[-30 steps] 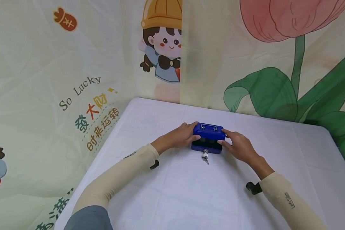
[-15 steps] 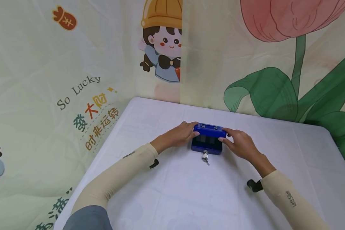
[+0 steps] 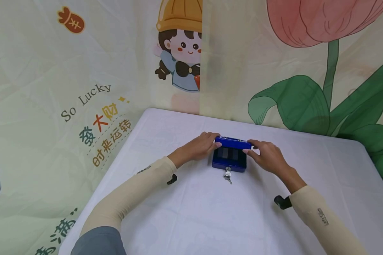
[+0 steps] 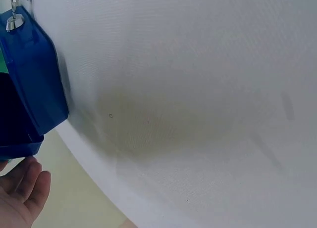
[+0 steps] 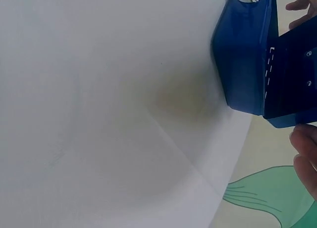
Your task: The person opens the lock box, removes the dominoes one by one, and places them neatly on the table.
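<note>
A blue metal cash box (image 3: 229, 167) stands on the table with its lid (image 3: 233, 143) raised and tilted back, so the dark inside shows. My left hand (image 3: 200, 146) grips the lid's left end, thumb at the front edge and fingers behind. At the opposite end, my right hand (image 3: 267, 156) pinches the lid the same way. Keys (image 3: 228, 175) hang from the lock on the box's front. The left wrist view shows the silver lock (image 4: 15, 23) and curled fingertips at the lid's edge. Rivets on the lid's underside (image 5: 297, 69) appear in the right wrist view.
A white cloth covers the table (image 3: 191, 209), whose far edge meets a printed fabric backdrop (image 3: 229, 71). The box is near that far edge. Dark wrist-camera mounts (image 3: 282, 202) stick out below both sleeves.
Both hands have swung the lid farther up and back. Its handle has turned away from view, and more of the box's inside shows. The base and keys have hardly moved.
</note>
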Tool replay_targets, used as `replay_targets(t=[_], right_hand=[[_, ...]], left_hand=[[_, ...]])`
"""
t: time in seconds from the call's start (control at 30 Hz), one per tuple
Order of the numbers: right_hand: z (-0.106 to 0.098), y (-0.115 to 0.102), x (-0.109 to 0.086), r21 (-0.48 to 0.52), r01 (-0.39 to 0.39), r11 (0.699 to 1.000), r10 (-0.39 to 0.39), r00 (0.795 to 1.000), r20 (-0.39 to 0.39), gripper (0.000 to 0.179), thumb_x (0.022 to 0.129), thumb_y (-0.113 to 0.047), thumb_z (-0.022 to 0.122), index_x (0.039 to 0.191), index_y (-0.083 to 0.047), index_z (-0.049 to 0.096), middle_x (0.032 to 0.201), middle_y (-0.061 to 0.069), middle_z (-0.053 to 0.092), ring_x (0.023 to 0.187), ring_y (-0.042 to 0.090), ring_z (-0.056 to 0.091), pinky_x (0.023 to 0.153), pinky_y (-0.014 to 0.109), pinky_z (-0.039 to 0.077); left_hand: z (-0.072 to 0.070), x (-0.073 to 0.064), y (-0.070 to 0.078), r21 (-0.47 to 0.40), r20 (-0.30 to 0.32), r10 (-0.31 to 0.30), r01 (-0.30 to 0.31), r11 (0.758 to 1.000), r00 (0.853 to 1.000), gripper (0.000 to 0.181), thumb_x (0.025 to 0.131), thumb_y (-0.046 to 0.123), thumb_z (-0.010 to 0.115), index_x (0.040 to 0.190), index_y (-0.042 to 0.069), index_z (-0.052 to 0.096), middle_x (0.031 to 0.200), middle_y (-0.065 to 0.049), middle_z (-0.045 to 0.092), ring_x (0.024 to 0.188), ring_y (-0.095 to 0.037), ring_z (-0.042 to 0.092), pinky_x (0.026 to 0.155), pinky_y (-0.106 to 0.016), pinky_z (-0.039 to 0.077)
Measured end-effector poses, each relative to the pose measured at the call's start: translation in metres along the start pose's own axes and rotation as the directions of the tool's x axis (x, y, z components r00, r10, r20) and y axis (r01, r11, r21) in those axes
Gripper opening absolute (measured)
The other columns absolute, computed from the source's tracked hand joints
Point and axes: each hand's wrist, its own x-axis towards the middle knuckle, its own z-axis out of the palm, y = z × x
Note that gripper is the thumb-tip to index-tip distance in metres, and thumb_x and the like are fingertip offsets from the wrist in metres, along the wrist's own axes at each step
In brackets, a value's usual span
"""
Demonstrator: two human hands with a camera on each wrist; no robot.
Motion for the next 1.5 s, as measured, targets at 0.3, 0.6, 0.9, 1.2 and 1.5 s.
replay_targets(t=[0.3, 0.6, 0.9, 1.2, 1.5], right_hand=[[-0.001, 0.002, 0.004, 0.025, -0.009, 1.0, 0.009, 1.0, -0.007, 0.053, 0.1, -0.039, 0.062, 0.138, -0.003, 0.059, 0.127, 0.021, 0.068, 0.109, 0.04, 0.067, 0.09, 0.055, 0.055], [-0.003, 0.007, 0.011, 0.101, -0.003, 0.995, 0.004, 1.0, -0.013, 0.052, 0.1, -0.037, 0.062, 0.138, -0.002, 0.059, 0.126, 0.021, 0.068, 0.101, 0.038, 0.069, 0.083, 0.049, 0.059], [-0.003, 0.01, 0.015, 0.168, -0.052, 0.984, 0.052, 0.999, 0.005, 0.056, 0.101, -0.039, 0.059, 0.142, -0.001, 0.055, 0.125, 0.021, 0.068, 0.11, 0.037, 0.066, 0.082, 0.047, 0.059], [-0.002, 0.01, 0.019, 0.215, -0.116, 0.97, 0.112, 0.993, 0.032, 0.059, 0.103, -0.039, 0.056, 0.147, 0.001, 0.048, 0.134, 0.022, 0.063, 0.119, 0.039, 0.062, 0.09, 0.05, 0.057], [-0.001, 0.012, 0.022, 0.254, -0.126, 0.959, 0.125, 0.992, 0.018, 0.061, 0.105, -0.041, 0.051, 0.147, 0.003, 0.047, 0.133, 0.022, 0.064, 0.12, 0.039, 0.062, 0.093, 0.051, 0.055]], left_hand=[[-0.002, 0.006, 0.0, -0.017, 0.001, -0.018, 0.018, 1.0, 1.0, 0.062, 0.109, 0.048, 0.026, 0.151, 0.005, 0.036, 0.148, -0.016, 0.048, 0.136, -0.031, 0.044, 0.116, -0.043, 0.036], [-0.005, 0.01, -0.003, -0.073, 0.0, -0.038, 0.038, 0.997, 0.999, 0.059, 0.11, 0.045, 0.027, 0.153, 0.007, 0.034, 0.142, -0.017, 0.054, 0.134, -0.031, 0.048, 0.114, -0.044, 0.039], [-0.006, 0.013, -0.005, -0.108, -0.029, -0.01, 0.007, 0.994, 1.0, 0.054, 0.111, 0.04, 0.027, 0.149, 0.004, 0.038, 0.136, -0.015, 0.059, 0.131, -0.031, 0.052, 0.114, -0.044, 0.039], [-0.007, 0.019, -0.006, -0.165, -0.014, -0.046, 0.043, 0.985, 0.999, 0.057, 0.111, 0.041, 0.024, 0.15, 0.002, 0.036, 0.141, -0.016, 0.056, 0.138, -0.029, 0.048, 0.118, -0.042, 0.035], [-0.005, 0.025, -0.01, -0.193, -0.026, -0.08, 0.074, 0.979, 0.996, 0.06, 0.111, 0.042, 0.02, 0.155, 0.004, 0.032, 0.155, -0.014, 0.045, 0.148, -0.028, 0.037, 0.123, -0.04, 0.027]])
